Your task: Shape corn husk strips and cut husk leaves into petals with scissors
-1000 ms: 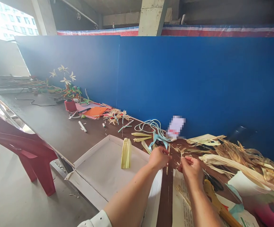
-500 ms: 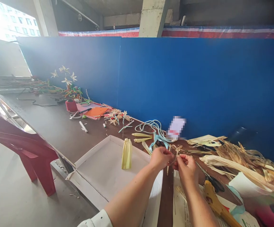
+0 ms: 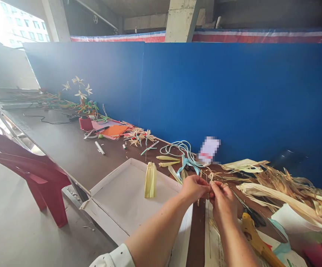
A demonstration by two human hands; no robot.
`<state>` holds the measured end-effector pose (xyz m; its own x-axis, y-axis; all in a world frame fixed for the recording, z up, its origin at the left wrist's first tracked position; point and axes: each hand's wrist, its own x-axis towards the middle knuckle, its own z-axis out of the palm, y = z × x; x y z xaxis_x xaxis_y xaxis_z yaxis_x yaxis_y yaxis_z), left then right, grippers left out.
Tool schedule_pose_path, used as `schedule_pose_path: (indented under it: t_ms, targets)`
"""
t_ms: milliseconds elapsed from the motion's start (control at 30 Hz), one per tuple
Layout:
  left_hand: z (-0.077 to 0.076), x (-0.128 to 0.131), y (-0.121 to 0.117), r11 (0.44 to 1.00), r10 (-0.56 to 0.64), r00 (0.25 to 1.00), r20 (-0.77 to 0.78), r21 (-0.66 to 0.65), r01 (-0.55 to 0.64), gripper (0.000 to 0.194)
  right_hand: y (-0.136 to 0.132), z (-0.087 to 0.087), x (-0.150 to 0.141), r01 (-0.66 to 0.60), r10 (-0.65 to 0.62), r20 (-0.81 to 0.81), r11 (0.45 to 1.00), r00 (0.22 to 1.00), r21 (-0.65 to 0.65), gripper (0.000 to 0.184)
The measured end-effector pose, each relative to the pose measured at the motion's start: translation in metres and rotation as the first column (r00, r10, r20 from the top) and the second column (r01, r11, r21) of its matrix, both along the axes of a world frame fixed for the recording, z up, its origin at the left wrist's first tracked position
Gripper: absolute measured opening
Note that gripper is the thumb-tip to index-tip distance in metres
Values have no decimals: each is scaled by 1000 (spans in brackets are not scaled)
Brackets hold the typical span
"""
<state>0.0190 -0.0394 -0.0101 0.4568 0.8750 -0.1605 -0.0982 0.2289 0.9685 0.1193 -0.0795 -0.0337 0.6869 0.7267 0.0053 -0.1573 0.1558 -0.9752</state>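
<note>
Grip on the right hand [image 3: 224, 196] is a tight fingertip pinch around a little dried-husk flower [image 3: 211, 174], held up over the tabletop [image 3: 111, 148]. Left hand [image 3: 196, 188] is bunched right up against it, fingers touching, but honestly can't tell what it's got since it's all hidden in there. Thin strand [image 3: 209, 230] dangles just below both. White cardboard tray [image 3: 116, 196] sits left, yellow glue gun [image 3: 257, 241] by the right forearm, husk pile [image 3: 286, 181] further right.

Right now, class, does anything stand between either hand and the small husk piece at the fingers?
Nothing visible does: the right hand holds the husk piece, and the left hand is close beside it.
</note>
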Motion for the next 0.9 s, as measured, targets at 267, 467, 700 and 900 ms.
schedule_pose_path:
  t_ms: [267,467,700,900]
  targets:
    - [10,-1,-4,991,30,984,176,-134,-6,12,-5,8,-5,-43,44,63,999,997,-24,42]
    - [9,-4,3,985,135,974,181,-133,-112,11,-6,8,-4,-1,5,103,999,995,-45,43]
    - [4,-24,33,922,377,895,239,-190,-337,9,-6,1,3,18,-11,116,998,993,-60,42]
    - [-7,-40,65,876,480,875,58,-84,-475,11,-12,9,-7,-31,32,60,999,998,-8,40]
